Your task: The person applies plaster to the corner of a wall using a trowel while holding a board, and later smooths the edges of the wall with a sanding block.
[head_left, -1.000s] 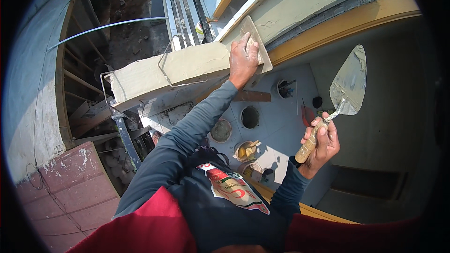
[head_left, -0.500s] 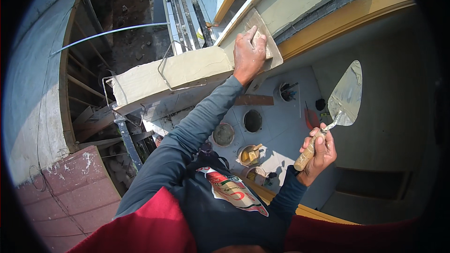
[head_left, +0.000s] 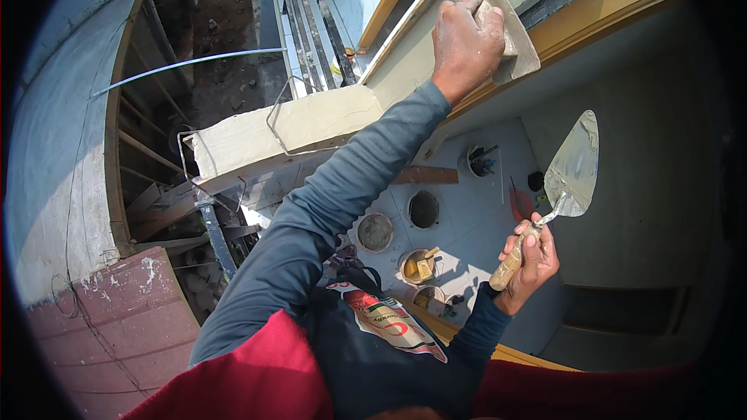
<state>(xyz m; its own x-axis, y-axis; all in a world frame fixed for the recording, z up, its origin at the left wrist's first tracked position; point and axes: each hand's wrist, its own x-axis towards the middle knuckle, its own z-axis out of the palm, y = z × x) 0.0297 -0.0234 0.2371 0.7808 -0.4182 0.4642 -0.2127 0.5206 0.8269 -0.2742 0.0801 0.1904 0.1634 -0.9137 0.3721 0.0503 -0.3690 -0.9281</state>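
My left hand [head_left: 468, 45] is closed round the grip of a flat plastering float [head_left: 523, 47], its arm stretched up and away. The float lies against the pale plastered top of the wall [head_left: 416, 58], beside a yellow-orange wooden frame [head_left: 595, 8]. Off to the right, my right hand [head_left: 531, 260] grips the wooden handle of a pointed trowel [head_left: 572, 167]. That trowel's blade points up and carries smears of grey mortar. It is held in the air, apart from the wall.
Far below, on a tiled floor, stand several buckets [head_left: 375, 232], one with a yellow tool [head_left: 424, 266] inside. Bent wire clamps [head_left: 274, 120] straddle the nearer wall ledge [head_left: 288, 124]. Dark metal rails [head_left: 315, 19] and a thin pale pipe [head_left: 191, 64] lie beyond on the left.
My left hand has slid the float up and to the right along the wall top. My right hand with the trowel has hardly moved.
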